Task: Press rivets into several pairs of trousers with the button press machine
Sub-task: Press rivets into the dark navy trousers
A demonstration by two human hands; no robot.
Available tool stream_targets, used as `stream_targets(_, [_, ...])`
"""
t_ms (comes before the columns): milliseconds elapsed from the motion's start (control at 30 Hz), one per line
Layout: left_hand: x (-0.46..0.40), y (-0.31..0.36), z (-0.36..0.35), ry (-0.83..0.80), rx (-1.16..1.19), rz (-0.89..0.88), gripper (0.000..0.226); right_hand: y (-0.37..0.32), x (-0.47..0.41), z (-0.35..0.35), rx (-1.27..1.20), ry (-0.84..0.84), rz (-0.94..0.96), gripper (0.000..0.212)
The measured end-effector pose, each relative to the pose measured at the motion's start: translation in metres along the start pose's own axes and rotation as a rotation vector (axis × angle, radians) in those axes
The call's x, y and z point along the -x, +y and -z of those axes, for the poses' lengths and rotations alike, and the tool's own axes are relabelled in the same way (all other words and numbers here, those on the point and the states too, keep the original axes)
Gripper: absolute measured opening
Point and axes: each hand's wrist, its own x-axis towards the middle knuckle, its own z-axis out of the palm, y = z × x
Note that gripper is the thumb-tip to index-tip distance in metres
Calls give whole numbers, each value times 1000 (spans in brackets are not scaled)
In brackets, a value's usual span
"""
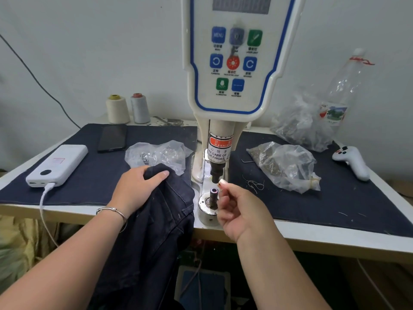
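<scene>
Dark denim cloth covers the white surface (312, 240) that fills the middle of the frame, with the button press machine (232, 63) rising at centre against a pale wall. Your left hand (136, 186), at centre left, grips a bunched fold of the dark trousers (152, 231), fingers curled over the cloth, while the rest of the garment hangs off the front edge toward the bottom of the frame. Your right hand (241, 209), just right of centre, pinches a small rivet (222, 181) between fingertips, held just beside the machine's upper punch (216, 173) and above the lower die post (213, 195). Clear plastic bags (286, 164) of small parts lie either side of the machine. At the left sit a white power bank (58, 164) with a cable plugged in, a dark phone (112, 137) and two thread cones (127, 108). At the right lie a white handheld controller (352, 162) and a plastic bottle (344, 86).
</scene>
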Motion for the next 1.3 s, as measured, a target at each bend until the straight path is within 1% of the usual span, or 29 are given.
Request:
stream_targets(100, [0,0,0,1,1,3,24,1,0,-3,-25,-18,-31,13])
stream_targets(367, [0,1,0,-4,-1,13,27,-2,3,-3,-168,-94,-193,12])
stream_targets(667, [0,1,1,-3,-8,-6,28,-4,8,-1,-290,-144,-266,16])
stream_targets(867, [0,1,1,2,-18,-2,26,-2,13,0,-367,-170,-273,11])
stream_targets(1067, [1,1,1,6,-17,-2,26,1,14,-1,-404,-200,-264,15])
stream_targets(1200, [1,2,1,9,-19,-3,26,4,15,0,-437,-244,-248,6])
stream_targets(1300, [1,3,2,0,-21,2,28,8,13,0,-422,-240,-184,12])
